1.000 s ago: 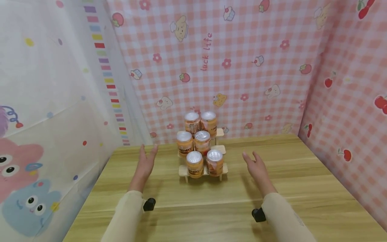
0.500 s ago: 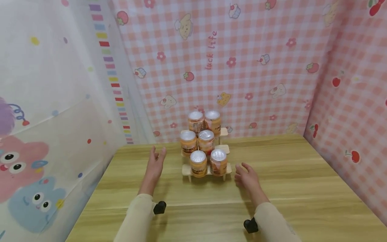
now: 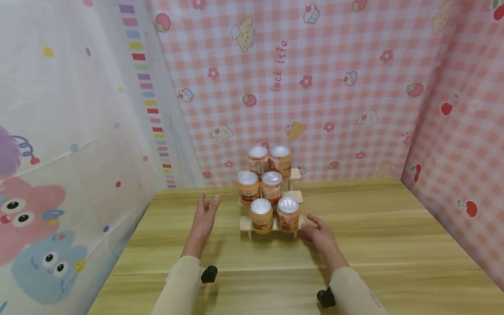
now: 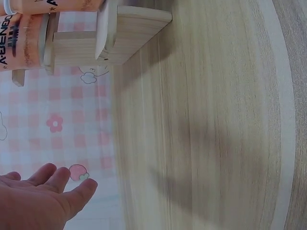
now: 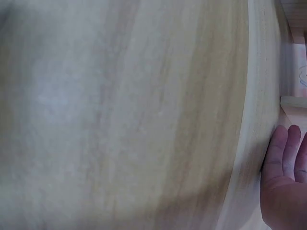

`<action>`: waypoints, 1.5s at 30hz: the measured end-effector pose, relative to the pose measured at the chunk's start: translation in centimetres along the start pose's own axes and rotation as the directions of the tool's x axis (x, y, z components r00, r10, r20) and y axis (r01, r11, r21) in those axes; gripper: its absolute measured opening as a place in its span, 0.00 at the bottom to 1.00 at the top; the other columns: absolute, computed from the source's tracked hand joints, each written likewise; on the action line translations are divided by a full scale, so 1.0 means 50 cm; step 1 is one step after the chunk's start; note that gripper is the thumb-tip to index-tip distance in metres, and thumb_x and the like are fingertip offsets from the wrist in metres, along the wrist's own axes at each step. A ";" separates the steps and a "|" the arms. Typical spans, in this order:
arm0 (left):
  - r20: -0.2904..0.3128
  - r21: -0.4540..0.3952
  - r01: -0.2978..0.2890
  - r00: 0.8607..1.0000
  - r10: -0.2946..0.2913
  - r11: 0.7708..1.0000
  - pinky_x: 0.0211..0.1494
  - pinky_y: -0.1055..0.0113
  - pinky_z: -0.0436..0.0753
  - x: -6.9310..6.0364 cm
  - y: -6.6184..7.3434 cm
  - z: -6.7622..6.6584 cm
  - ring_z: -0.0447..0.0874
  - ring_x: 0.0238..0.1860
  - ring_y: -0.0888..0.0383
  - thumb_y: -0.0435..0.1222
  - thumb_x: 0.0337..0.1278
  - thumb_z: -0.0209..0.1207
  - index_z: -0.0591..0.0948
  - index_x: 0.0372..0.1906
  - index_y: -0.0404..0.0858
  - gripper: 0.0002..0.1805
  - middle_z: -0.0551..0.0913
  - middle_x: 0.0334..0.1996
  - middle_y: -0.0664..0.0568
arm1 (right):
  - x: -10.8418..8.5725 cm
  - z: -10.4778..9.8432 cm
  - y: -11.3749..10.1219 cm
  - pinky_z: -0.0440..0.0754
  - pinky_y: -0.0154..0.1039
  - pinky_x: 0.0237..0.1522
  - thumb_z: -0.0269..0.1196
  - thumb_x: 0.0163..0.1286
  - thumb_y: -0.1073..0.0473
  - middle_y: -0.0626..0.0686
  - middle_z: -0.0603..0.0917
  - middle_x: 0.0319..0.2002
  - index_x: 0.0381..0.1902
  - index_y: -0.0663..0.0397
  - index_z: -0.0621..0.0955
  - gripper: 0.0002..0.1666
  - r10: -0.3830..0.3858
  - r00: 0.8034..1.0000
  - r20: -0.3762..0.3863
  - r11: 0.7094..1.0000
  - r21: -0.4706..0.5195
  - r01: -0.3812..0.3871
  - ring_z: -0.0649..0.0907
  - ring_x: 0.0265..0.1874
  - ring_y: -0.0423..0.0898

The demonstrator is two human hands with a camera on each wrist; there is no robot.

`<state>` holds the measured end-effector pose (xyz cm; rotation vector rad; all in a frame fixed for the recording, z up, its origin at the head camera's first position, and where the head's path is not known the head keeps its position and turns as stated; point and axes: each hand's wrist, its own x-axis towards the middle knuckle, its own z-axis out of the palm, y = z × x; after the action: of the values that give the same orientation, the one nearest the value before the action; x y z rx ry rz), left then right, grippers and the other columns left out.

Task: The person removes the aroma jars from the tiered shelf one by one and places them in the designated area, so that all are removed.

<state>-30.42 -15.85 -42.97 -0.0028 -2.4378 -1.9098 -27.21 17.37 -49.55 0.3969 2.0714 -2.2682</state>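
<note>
A three-step wooden rack (image 3: pixel 245 224) holds several orange cans with silver lids, two on each step, such as the front right can (image 3: pixel 288 214) and the front left can (image 3: pixel 261 216). My right hand (image 3: pixel 320 239) is beside the rack's front right end, fingers slightly bent and holding nothing; whether it touches the wood I cannot tell. Left of the rack, apart from it, is my left hand (image 3: pixel 204 223), empty with loose fingers. The left wrist view has the left hand (image 4: pixel 43 199) below the rack's edge (image 4: pixel 139 28); the right wrist view shows the right hand (image 5: pixel 288 187) near the wood.
The wooden table (image 3: pixel 374 227) extends to both sides of the rack. Behind it hangs a pink checked cloth (image 3: pixel 334 52), with another checked cloth on the right and a white patterned sheet (image 3: pixel 90 175) on the left. A black wrist device (image 3: pixel 209 274) is on each arm.
The right hand has moved left, up close to the rack's front right end. The left hand has come somewhat nearer the rack. The cans and rack keep their arrangement; the head view has shifted slightly.
</note>
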 end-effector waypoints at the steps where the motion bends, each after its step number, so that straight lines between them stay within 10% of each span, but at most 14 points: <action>1: -0.002 0.000 0.000 1.000 0.000 1.000 0.73 0.41 0.52 0.000 0.002 0.001 0.47 0.75 0.34 0.62 0.71 0.45 0.38 0.80 0.40 0.49 0.50 0.74 0.29 | 0.001 0.000 0.000 0.82 0.49 0.51 0.58 0.75 0.63 0.69 0.74 0.63 0.74 0.62 0.61 0.34 0.002 1.000 0.000 1.000 0.000 -0.002 0.82 0.49 0.53; 18: 0.013 0.032 -0.019 1.000 0.019 0.999 0.74 0.42 0.53 0.041 0.039 0.018 0.50 0.75 0.38 0.63 0.69 0.48 0.42 0.80 0.43 0.49 0.52 0.75 0.33 | 0.009 -0.004 -0.004 0.82 0.52 0.50 0.55 0.76 0.63 0.68 0.77 0.61 0.72 0.60 0.65 0.29 0.012 0.999 0.048 0.998 -0.059 -0.009 0.83 0.51 0.57; 34: 0.073 -0.078 -0.108 0.991 0.114 0.991 0.72 0.49 0.63 0.115 0.157 0.050 0.57 0.74 0.47 0.54 0.64 0.62 0.53 0.78 0.44 0.46 0.61 0.73 0.41 | 0.012 -0.005 -0.004 0.83 0.48 0.43 0.57 0.74 0.65 0.65 0.83 0.52 0.67 0.65 0.67 0.26 -0.007 0.999 0.046 0.999 -0.041 0.009 0.86 0.43 0.55; 45: 0.198 0.019 -0.168 0.967 0.161 0.986 0.70 0.51 0.65 0.176 0.227 0.098 0.63 0.71 0.47 0.50 0.55 0.69 0.59 0.76 0.48 0.47 0.67 0.70 0.46 | 0.008 -0.002 -0.004 0.83 0.46 0.39 0.57 0.73 0.65 0.60 0.85 0.47 0.65 0.65 0.68 0.25 -0.006 1.000 0.027 1.000 -0.027 0.007 0.86 0.39 0.52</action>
<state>-39.07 -8.60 -32.81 -0.3990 -2.4993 -1.8753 -27.62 17.57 -49.42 0.3570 2.0920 -2.2333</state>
